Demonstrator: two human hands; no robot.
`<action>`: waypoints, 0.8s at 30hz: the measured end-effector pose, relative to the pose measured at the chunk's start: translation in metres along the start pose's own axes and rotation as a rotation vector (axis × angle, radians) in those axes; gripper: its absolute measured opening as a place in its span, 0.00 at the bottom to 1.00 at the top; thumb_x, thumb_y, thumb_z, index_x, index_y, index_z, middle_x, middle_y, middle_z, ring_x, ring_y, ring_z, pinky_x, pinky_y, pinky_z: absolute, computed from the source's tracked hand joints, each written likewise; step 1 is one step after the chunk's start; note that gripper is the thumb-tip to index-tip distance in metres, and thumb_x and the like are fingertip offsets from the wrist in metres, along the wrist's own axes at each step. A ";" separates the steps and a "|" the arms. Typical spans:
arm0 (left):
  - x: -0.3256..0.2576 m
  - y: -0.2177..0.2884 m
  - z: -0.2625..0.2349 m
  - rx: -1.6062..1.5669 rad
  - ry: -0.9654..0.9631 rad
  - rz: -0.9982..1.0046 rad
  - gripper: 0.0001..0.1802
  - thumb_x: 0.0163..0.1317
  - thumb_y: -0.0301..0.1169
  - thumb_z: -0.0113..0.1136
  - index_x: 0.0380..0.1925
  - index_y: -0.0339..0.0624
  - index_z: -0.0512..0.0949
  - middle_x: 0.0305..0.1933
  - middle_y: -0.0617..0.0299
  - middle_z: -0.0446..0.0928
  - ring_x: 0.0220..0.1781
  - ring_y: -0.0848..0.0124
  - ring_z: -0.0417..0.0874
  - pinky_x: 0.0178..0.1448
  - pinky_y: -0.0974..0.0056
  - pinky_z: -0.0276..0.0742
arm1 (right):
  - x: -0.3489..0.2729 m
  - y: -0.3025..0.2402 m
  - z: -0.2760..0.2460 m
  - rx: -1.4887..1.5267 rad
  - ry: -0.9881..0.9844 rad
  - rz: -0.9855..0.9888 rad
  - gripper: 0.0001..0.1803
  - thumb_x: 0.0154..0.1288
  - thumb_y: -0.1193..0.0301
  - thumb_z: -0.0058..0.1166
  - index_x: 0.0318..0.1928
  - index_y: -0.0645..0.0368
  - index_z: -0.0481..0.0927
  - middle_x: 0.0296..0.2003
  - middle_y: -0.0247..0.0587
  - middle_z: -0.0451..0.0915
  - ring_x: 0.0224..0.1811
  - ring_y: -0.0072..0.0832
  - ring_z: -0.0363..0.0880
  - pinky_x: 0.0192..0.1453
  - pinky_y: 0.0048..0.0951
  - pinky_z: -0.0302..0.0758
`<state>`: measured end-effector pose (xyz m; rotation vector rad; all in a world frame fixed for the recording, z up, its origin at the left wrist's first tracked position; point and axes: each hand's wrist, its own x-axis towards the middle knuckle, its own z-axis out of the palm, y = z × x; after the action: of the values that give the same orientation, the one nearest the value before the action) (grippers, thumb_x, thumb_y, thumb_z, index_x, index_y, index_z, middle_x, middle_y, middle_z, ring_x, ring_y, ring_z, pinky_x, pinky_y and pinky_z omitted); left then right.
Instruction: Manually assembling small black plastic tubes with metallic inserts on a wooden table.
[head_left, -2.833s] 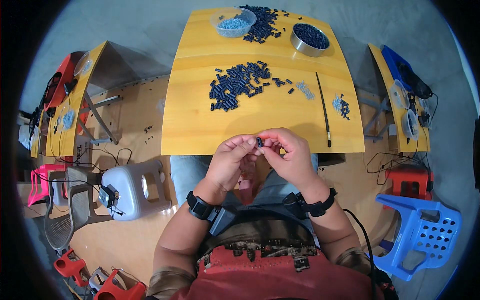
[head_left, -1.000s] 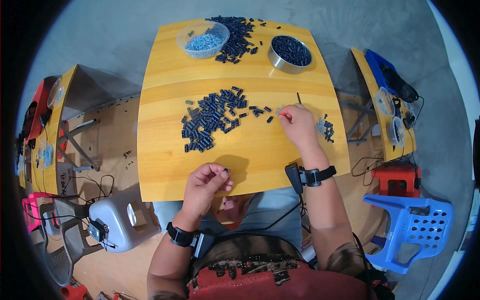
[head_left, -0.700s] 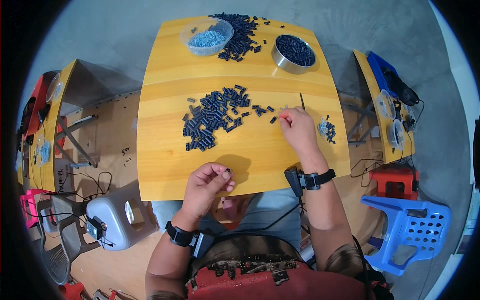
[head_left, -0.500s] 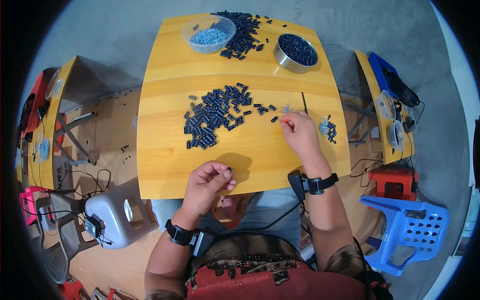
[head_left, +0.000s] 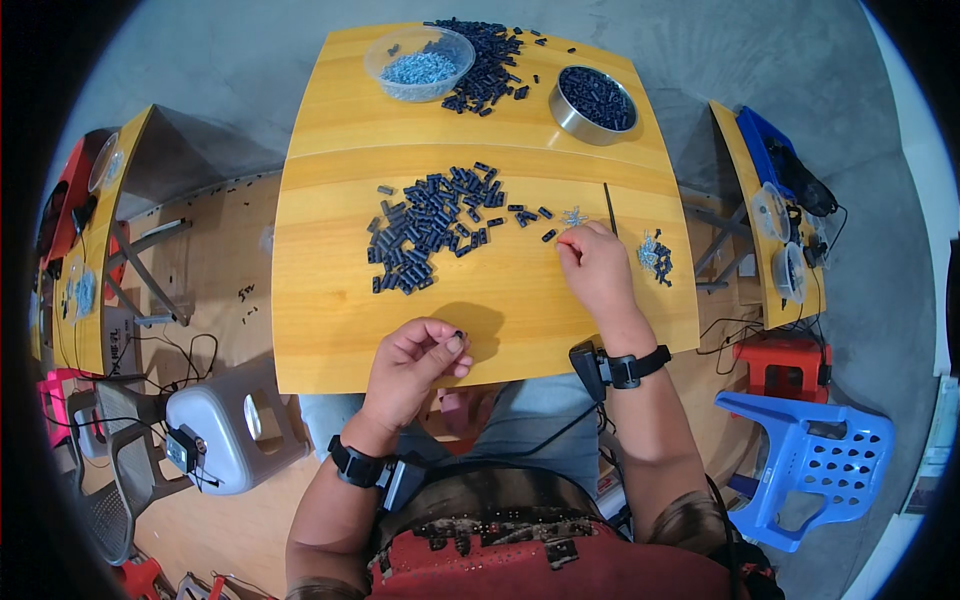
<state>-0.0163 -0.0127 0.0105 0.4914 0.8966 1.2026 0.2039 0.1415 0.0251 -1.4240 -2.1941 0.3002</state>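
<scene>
My left hand [head_left: 415, 362] is closed over the near edge of the table, with a small black plastic piece [head_left: 458, 337] pinched between thumb and forefinger. My right hand [head_left: 597, 262] is above the right part of the table, thumb and fingertips pressed together. Whatever it may hold is too small or hidden to make out. Just beyond its fingertips lie small silver screws [head_left: 574, 216]. A thin black rod [head_left: 610, 210] lies beside them. Left of my right hand, several loose black pieces [head_left: 522, 214] lie apart from a large heap of oblong black plastic pieces [head_left: 425, 232].
A mixed little pile of silver and black bits [head_left: 655, 257] lies at the right edge. Farther back are a clear bowl [head_left: 392, 88] of light-blue bits, a spread heap of black pieces [head_left: 487, 65] and a metal bowl [head_left: 580, 127] full of black pieces. A blue stool [head_left: 810, 465] stands right.
My right hand has drawn slightly toward me and left, uncovering more of the silver screws. My left hand keeps its pinch on the black piece.
</scene>
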 end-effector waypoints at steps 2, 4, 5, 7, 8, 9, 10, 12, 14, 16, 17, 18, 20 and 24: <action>0.000 -0.002 -0.001 -0.004 -0.004 0.008 0.04 0.63 0.24 0.54 0.38 0.39 0.74 0.37 0.59 0.78 0.36 0.71 0.80 0.41 0.69 0.78 | -0.002 -0.004 0.000 -0.013 -0.001 0.015 0.03 0.49 0.77 0.55 0.27 0.61 0.78 0.29 0.46 0.76 0.35 0.44 0.76 0.39 0.38 0.75; 0.000 -0.003 -0.003 -0.004 -0.025 0.026 0.04 0.63 0.24 0.54 0.38 0.38 0.74 0.37 0.59 0.78 0.36 0.72 0.80 0.41 0.69 0.78 | -0.004 -0.012 -0.003 -0.084 -0.044 0.023 0.03 0.48 0.77 0.55 0.27 0.61 0.77 0.28 0.47 0.76 0.34 0.45 0.76 0.38 0.39 0.75; 0.000 -0.002 -0.002 -0.001 -0.024 0.026 0.04 0.63 0.24 0.54 0.38 0.38 0.74 0.37 0.59 0.78 0.36 0.72 0.80 0.41 0.69 0.78 | -0.007 -0.013 -0.005 -0.082 -0.043 0.023 0.03 0.48 0.77 0.55 0.27 0.61 0.77 0.28 0.47 0.76 0.34 0.45 0.76 0.38 0.39 0.75; -0.001 -0.001 0.001 0.010 -0.003 0.027 0.04 0.63 0.24 0.55 0.37 0.36 0.74 0.34 0.62 0.77 0.35 0.74 0.79 0.40 0.71 0.77 | -0.013 -0.016 -0.007 -0.060 -0.043 0.050 0.04 0.48 0.77 0.55 0.28 0.61 0.77 0.26 0.48 0.76 0.31 0.41 0.77 0.36 0.35 0.75; -0.001 -0.002 0.000 0.014 0.005 0.029 0.04 0.63 0.24 0.55 0.37 0.36 0.74 0.34 0.62 0.77 0.35 0.74 0.79 0.40 0.71 0.77 | -0.017 -0.019 -0.008 -0.051 -0.045 0.047 0.04 0.48 0.77 0.55 0.28 0.61 0.77 0.26 0.48 0.76 0.31 0.41 0.77 0.36 0.35 0.75; -0.001 -0.004 -0.001 0.025 -0.001 0.042 0.04 0.63 0.24 0.56 0.37 0.36 0.74 0.34 0.62 0.77 0.34 0.75 0.79 0.40 0.71 0.77 | -0.021 -0.022 -0.011 0.115 -0.068 0.136 0.03 0.50 0.76 0.56 0.28 0.61 0.77 0.26 0.44 0.77 0.29 0.35 0.77 0.34 0.31 0.74; -0.001 -0.005 0.000 0.035 -0.017 0.052 0.05 0.63 0.25 0.57 0.37 0.36 0.74 0.33 0.63 0.77 0.34 0.76 0.78 0.40 0.71 0.77 | -0.027 -0.025 -0.013 0.276 -0.087 0.231 0.03 0.52 0.76 0.56 0.28 0.62 0.77 0.25 0.41 0.77 0.26 0.30 0.77 0.32 0.26 0.73; -0.004 -0.005 0.003 0.104 -0.023 0.068 0.05 0.62 0.25 0.57 0.38 0.37 0.75 0.35 0.62 0.78 0.35 0.75 0.79 0.40 0.70 0.77 | -0.039 -0.029 -0.014 0.535 -0.090 0.301 0.03 0.54 0.76 0.56 0.30 0.62 0.78 0.26 0.37 0.78 0.26 0.24 0.76 0.32 0.22 0.72; -0.010 -0.004 0.007 0.175 -0.024 0.086 0.06 0.62 0.25 0.56 0.39 0.37 0.75 0.36 0.61 0.78 0.36 0.74 0.79 0.41 0.69 0.78 | -0.051 -0.039 -0.019 0.798 -0.097 0.366 0.04 0.57 0.75 0.57 0.31 0.63 0.78 0.26 0.32 0.78 0.25 0.18 0.74 0.31 0.18 0.70; -0.019 -0.001 0.013 0.172 -0.051 0.076 0.07 0.62 0.25 0.57 0.39 0.37 0.75 0.36 0.61 0.79 0.35 0.75 0.79 0.40 0.70 0.78 | -0.064 -0.051 -0.028 1.001 -0.207 0.521 0.05 0.60 0.76 0.54 0.36 0.63 0.78 0.28 0.29 0.78 0.27 0.15 0.73 0.32 0.17 0.70; -0.023 0.000 0.017 0.176 -0.048 0.076 0.07 0.62 0.25 0.57 0.39 0.37 0.75 0.36 0.61 0.79 0.35 0.75 0.79 0.40 0.70 0.78 | -0.071 -0.053 -0.030 1.006 -0.208 0.521 0.05 0.60 0.76 0.54 0.36 0.63 0.78 0.28 0.29 0.78 0.27 0.15 0.73 0.32 0.17 0.70; -0.028 0.003 0.022 0.197 -0.063 0.088 0.07 0.62 0.25 0.58 0.39 0.37 0.75 0.35 0.62 0.79 0.34 0.76 0.79 0.39 0.71 0.77 | -0.076 -0.054 -0.032 1.130 -0.243 0.557 0.05 0.61 0.77 0.54 0.38 0.63 0.78 0.28 0.30 0.78 0.27 0.15 0.74 0.32 0.17 0.70; -0.035 0.003 0.028 0.219 -0.072 0.099 0.07 0.62 0.25 0.58 0.39 0.36 0.76 0.34 0.62 0.79 0.33 0.76 0.79 0.38 0.72 0.77 | -0.086 -0.058 -0.035 1.258 -0.284 0.594 0.06 0.61 0.78 0.54 0.39 0.63 0.78 0.29 0.32 0.78 0.28 0.16 0.74 0.32 0.17 0.71; -0.049 0.000 0.040 0.190 -0.118 0.121 0.07 0.62 0.25 0.58 0.39 0.36 0.76 0.32 0.63 0.79 0.32 0.78 0.79 0.37 0.73 0.77 | -0.099 -0.070 -0.046 1.407 -0.337 0.589 0.06 0.62 0.77 0.54 0.39 0.64 0.79 0.30 0.36 0.80 0.29 0.19 0.75 0.32 0.19 0.72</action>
<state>0.0111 -0.0536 0.0498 0.7715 0.8932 1.1899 0.2048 0.0184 0.0659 -1.0563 -1.0368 1.8986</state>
